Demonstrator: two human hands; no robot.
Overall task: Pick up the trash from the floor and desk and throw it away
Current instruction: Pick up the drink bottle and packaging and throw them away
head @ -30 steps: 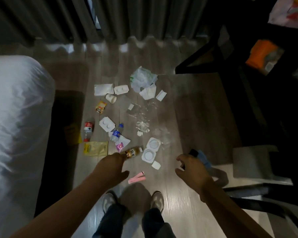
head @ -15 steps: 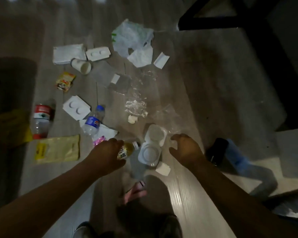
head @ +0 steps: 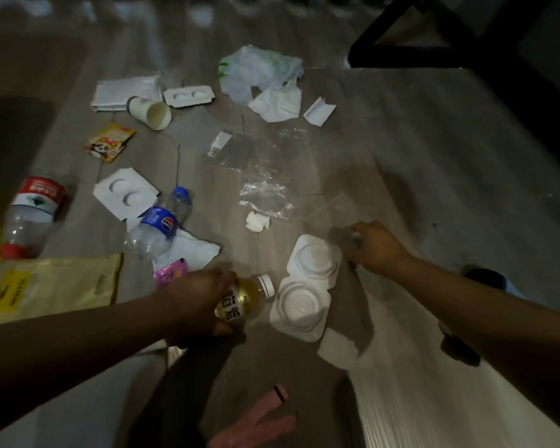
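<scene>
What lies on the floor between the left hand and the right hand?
In the head view: the small bottle that the left hand grips, then the white two-cup tray, beside the right hand.

Grey wood-look floor [head: 434, 156] everywhere, with a black furniture frame [head: 401, 56] in the far right corner. Well below that frame, near the right edge, there's some black-and-blue thing [head: 487, 277], can't tell what.

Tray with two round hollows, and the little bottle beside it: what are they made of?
The tray looks like moulded pulp or thin foam, matte white, with soft pressed edges; I cannot tell which. The bottle is probably clear glossy plastic, since it shows yellow right through its wall and glints in the light.
</scene>
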